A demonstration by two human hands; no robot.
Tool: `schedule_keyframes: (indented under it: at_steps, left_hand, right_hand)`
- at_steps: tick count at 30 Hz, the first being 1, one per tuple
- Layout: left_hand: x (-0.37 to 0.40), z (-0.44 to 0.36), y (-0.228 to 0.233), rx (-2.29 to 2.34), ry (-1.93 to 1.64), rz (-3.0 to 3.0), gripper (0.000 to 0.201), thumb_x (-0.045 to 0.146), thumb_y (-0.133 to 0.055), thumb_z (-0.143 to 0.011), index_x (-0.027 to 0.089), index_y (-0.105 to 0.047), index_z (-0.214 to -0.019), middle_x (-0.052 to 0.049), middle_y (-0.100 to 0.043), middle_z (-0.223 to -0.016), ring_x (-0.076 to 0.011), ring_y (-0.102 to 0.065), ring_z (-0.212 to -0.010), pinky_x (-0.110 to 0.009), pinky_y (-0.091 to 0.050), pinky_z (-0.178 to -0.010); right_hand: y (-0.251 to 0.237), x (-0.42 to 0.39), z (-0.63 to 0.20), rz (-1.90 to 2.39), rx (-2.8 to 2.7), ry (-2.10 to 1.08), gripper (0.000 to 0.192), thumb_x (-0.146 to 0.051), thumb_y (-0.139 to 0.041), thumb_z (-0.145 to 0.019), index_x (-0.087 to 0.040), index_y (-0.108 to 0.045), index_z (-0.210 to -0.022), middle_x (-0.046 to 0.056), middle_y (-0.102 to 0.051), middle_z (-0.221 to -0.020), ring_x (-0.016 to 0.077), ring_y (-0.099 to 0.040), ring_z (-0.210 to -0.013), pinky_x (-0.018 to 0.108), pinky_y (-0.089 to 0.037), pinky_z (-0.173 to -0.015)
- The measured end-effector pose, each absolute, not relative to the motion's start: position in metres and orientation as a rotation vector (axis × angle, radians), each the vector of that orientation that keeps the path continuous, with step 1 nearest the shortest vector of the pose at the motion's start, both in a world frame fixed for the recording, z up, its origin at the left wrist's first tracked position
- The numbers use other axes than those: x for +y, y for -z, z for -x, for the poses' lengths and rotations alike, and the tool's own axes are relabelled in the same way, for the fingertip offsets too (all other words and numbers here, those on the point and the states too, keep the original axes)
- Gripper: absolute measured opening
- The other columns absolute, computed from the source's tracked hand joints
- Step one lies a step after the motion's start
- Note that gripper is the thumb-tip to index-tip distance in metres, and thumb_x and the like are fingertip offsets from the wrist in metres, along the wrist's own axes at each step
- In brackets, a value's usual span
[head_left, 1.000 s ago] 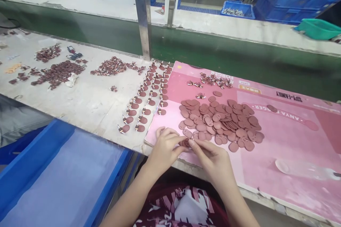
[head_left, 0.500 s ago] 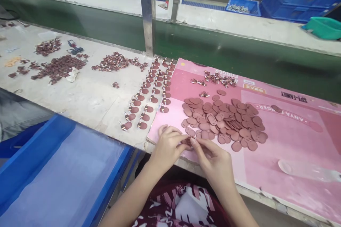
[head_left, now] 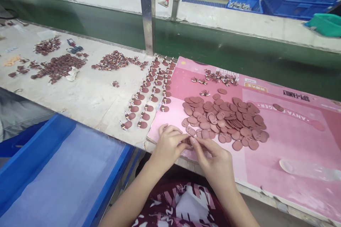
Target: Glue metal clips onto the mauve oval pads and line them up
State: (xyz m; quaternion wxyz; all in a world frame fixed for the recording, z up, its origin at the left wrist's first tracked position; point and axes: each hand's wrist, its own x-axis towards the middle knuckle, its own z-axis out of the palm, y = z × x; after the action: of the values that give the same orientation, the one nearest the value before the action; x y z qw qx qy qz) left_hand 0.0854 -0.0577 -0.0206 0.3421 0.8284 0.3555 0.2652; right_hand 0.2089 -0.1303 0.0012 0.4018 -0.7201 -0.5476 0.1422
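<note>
- We've got both hands meeting at the near edge of the worktop: left hand and right hand, fingertips touching.
- Between those fingertips sits one small brown piece, pinched from both sides. Our left fingers curl closed on it, and our right thumb and forefinger nip it too.
- That piece hovers just over the near-left corner of the pink sheet, right beside the front of the heap.
- The heap of flat brown ovals is one single pile on the pink sheet, with too many overlapping ovals for us to count.
- Behind it we count one small scatter of brown-and-white bits near the far edge of the sheet, plus one stray bit just beside the heap.
- Left of the sheet, finished tags lie in three slanting rows running away from us. We can't count each row for sure.
- Further left we see one loose pile of small parts, one lone bit in front of it, and a bigger dark pile.
- One blue crate sits below the worktop at our left.
- One clear plastic bag lies on the sheet, well to the right.
</note>
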Motion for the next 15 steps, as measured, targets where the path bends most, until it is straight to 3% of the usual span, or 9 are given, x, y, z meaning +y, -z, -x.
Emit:
schedule_keyframes:
  at_steps: [15]
  left_hand:
    - [-0.0563, -0.0902, 0.0134, 1.007, -0.539, -2.057, 0.019, 0.005, -0.068, -0.076, 0.019, -0.073, -0.088, -0.002, -0.073, -0.079, -0.0204, -0.06, -0.087, -0.043, -0.035, -0.096]
  right_hand:
    - [-0.0001, -0.1234, -0.2125, 1.735, -1.605, -0.063, 0.024, -0.023, -0.053, -0.092, -0.014, -0.069, -0.076, 0.0, -0.061, -0.058, 0.0081, -0.053, -0.045, 0.018, -0.044, -0.045]
